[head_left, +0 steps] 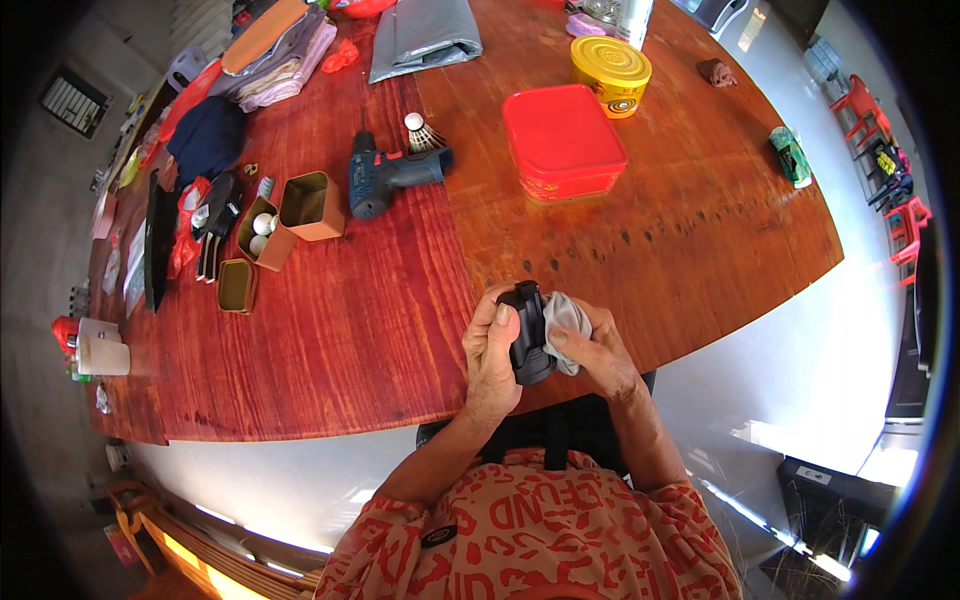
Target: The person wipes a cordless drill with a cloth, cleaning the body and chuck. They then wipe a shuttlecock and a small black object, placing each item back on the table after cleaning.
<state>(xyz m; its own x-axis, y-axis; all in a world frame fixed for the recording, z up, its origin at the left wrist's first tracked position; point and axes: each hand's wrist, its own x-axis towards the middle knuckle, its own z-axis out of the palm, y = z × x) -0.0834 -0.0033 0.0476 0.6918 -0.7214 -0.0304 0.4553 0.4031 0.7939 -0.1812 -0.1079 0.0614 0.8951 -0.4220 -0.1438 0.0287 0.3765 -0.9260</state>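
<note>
My left hand [490, 352] holds a black plastic piece [531, 335] over the table's front edge, its thumb pressed along the near side. The piece has a rounded lower end and a recess along it; I cannot tell its exact kind. In my right hand [600, 358] is a bunched grey cloth [566, 333], pinched under the thumb and pressed against the black piece's right side. Farther off, a blue-and-black cordless drill [390, 175] lies on its side. A shuttlecock [421, 131] stands behind its handle.
A red square tin [565, 140] and a yellow round tin [611, 72] stand beyond my hands. Open brown boxes [312, 205], one holding white balls [261, 234], are at left. Folded grey plastic [425, 38] lies at the back, and a green crumpled wrapper [791, 157] near the right edge.
</note>
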